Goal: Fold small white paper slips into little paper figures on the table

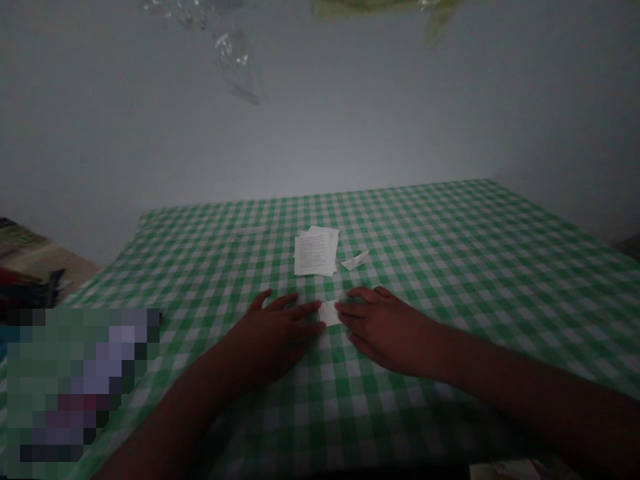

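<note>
A small white piece of paper (329,313) lies flat on the checked tablecloth between my hands. My left hand (285,327) rests palm down at its left edge, fingers spread, with fingertips touching the paper. From the other side my right hand (383,327) lies with its fingers stretched out and their tips on the paper's right edge. Just beyond sits a stack of printed paper sheets (313,255), slightly fanned. To the right of that stack is a small folded paper boat shape (355,260).
A green and white checked tablecloth (450,233) covers the table, which meets a pale wall (350,120). Clear plastic (237,63) hangs on the wall. At the left edge lies a pixelated, blurred-out object (95,373), with a cluttered surface (30,267) beyond.
</note>
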Demonstrator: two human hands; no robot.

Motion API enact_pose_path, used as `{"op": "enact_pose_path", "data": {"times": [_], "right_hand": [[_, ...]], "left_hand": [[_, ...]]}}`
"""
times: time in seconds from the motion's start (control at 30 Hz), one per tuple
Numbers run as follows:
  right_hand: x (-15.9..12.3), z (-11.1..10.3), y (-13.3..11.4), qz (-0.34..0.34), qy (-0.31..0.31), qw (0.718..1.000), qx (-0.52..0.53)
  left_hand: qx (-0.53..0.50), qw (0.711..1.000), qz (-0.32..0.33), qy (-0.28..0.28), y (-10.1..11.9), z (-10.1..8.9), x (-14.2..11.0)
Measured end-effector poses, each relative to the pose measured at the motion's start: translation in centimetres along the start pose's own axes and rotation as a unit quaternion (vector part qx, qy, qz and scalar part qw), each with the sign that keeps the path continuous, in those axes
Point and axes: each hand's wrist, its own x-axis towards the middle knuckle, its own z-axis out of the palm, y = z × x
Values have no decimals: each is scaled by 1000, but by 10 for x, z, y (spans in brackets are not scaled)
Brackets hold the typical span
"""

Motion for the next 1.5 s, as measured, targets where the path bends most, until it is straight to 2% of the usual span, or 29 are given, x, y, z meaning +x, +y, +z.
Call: {"op": "enact_pose_path", "data": {"times": [0.17, 0.33, 0.47, 0.7, 0.9, 1.17, 1.5], "right_hand": [[6, 4, 8, -2, 16, 999, 46], [9, 9, 12, -15, 20, 997, 68], [10, 9, 10, -9, 13, 997, 75], [11, 9, 9, -11, 5, 998, 63], [12, 8, 8, -18, 13, 998, 63], [10, 8, 10, -17, 9, 998, 65], [9, 6, 14, -17, 8, 995, 93]], "left_hand": [[-33, 999, 12, 12, -5, 4, 7], [-43, 993, -75, 83, 2, 19, 25], [-24, 988, -96, 117, 10, 26, 33], [33, 986, -105, 125, 12, 27, 43], [-27, 984, -135, 117, 2, 29, 52], [-83, 986, -83, 119, -8, 30, 41], [-88, 986, -65, 124, -8, 28, 34]]}}
